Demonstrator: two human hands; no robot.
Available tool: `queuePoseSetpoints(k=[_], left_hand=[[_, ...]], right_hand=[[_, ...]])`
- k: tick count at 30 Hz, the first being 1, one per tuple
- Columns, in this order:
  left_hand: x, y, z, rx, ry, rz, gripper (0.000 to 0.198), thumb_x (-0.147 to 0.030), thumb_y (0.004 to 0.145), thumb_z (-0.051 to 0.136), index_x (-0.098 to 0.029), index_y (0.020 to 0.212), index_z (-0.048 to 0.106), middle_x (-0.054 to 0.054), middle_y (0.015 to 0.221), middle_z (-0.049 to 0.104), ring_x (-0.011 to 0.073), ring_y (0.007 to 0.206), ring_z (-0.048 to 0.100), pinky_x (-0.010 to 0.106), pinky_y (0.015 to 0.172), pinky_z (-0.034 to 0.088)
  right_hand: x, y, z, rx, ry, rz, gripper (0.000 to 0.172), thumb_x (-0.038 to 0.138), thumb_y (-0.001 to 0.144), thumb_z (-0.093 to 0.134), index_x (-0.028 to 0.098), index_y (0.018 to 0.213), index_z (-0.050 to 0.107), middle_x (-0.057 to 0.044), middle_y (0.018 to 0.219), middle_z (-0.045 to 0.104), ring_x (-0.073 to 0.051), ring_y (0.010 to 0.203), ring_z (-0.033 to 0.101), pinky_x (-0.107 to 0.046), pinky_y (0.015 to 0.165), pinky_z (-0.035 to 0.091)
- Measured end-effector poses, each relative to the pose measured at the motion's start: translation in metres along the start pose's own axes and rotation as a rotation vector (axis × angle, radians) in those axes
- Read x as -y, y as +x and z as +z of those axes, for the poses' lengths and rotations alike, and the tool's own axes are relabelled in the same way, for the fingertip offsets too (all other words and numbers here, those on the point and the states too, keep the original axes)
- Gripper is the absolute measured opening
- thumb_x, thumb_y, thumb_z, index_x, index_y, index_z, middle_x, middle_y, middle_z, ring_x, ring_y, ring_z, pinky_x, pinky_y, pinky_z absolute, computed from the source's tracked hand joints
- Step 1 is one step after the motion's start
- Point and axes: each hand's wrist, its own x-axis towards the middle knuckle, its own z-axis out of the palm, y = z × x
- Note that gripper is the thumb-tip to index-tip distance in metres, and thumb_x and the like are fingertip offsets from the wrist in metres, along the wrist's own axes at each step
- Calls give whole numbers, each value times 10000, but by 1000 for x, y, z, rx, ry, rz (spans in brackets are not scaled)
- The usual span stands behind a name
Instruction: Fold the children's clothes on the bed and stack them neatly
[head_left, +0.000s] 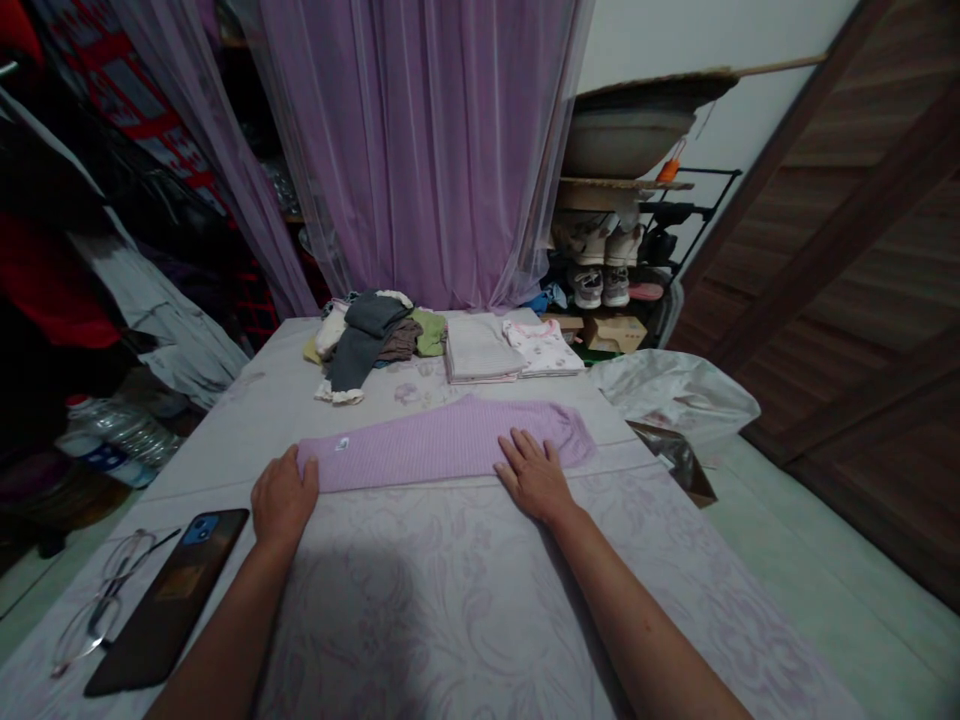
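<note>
Across the bed [450, 620], lying crosswise, a lilac ribbed knit garment [442, 445], folded into a long narrow strip — flat and not bunched. At its left end, on the near edge, the left hand [283, 497], back upward, fingers lightly bent over the cloth, open and without any pinch. Further along, toward the right end, the right hand [532, 478], palm down, fingers spread flat on the knit, also open, with no real hold on anything.

Probably very light and soft, this knit, with some stretch and little stiffness — easy to pull out of shape, so better a wide support with both palms, or a pinch at the two folded ends, than a grab in the middle.

Beyond the garment, toward the far end of the bed, a heap of dark grey, brown and green clothes [367, 335], then a folded stack of pale grey cloth [480, 350] and a folded white garment with pink print [544, 347]. Near the bed's left edge, a smartphone with a blue camera patch [166, 600] and a pair of eyeglasses [101, 600]. Further back, a sheer lilac curtain [420, 150] and a rack of shoes [600, 270]; past the bed's right edge, a white plastic bag [675, 395].
</note>
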Motion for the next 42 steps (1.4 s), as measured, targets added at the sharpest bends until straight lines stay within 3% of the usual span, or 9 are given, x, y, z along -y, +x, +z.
queuePoseSetpoints(k=[6,13,28,34,42], left_hand=[[11,3,6,-73,-104,-13,528,-375,922,309,-69,1233,606,185,1129,687,315,1053,620,438,979,440],[17,6,19,-128,-74,-66,502,-369,896,353,-45,1159,633,210,1123,677,322,1098,596,455,1032,397],[7,1,8,-41,-113,-189,378,-477,830,517,-145,981,614,149,1023,669,306,1065,591,412,985,412],[11,-2,12,-88,-208,-174,368,-429,844,517,-168,1085,615,128,1094,686,290,1091,601,409,984,421],[17,5,22,-164,-265,-281,241,-304,859,460,-171,953,638,134,1146,684,273,1109,599,406,1006,412]], right_hand=[[-20,5,1,-56,-57,52,519,444,994,327,215,1444,448,-114,1540,374,-277,1430,301,-525,1144,167],[-6,4,3,-71,-9,84,508,435,990,331,222,1432,460,-136,1528,391,-285,1414,327,-555,1127,188],[-10,1,27,-219,-23,-51,451,407,974,359,225,1332,565,-135,1443,502,-291,1345,420,-546,1073,295],[-7,-1,24,-259,-11,-38,436,388,970,370,201,1294,593,-130,1409,539,-279,1323,447,-528,1083,292],[-13,-2,29,-308,66,-47,439,402,949,382,185,1234,635,-138,1370,573,-282,1290,478,-519,1069,308]])
